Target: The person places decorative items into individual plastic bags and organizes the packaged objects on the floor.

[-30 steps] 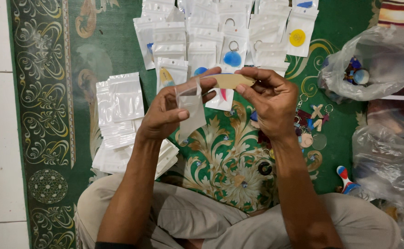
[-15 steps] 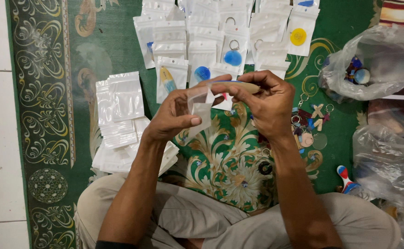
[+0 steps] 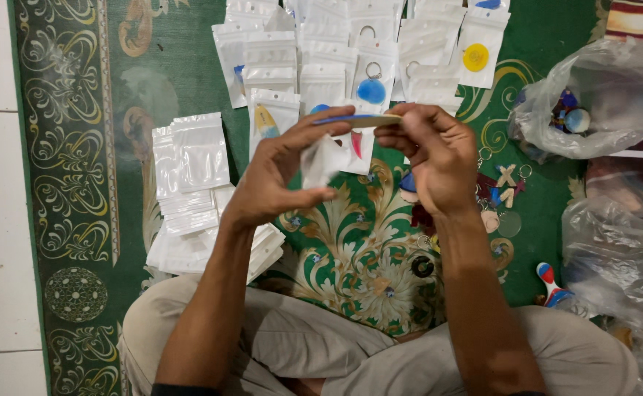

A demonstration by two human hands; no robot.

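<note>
above the green rug (image 3: 189,66), two hands (image 3: 273,176) (image 3: 435,158) pinch one flat keychain (image 3: 362,119); left also holds one pouch (image 3: 321,161).

Empty pouches (image 3: 189,191) lay stacked left of the hands, filled pouches (image 3: 351,59) beyond them, bags (image 3: 600,95) to the right.

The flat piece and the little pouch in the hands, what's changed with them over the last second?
The left hand has brought the small clear pouch up from below toward the thin flat piece, which the right hand pinches at its end; the piece now shows edge-on with a blue side, where it first showed a tan face. Both hands keep their grips. The pouch stack and packed pouches on the green rug have not moved.
</note>
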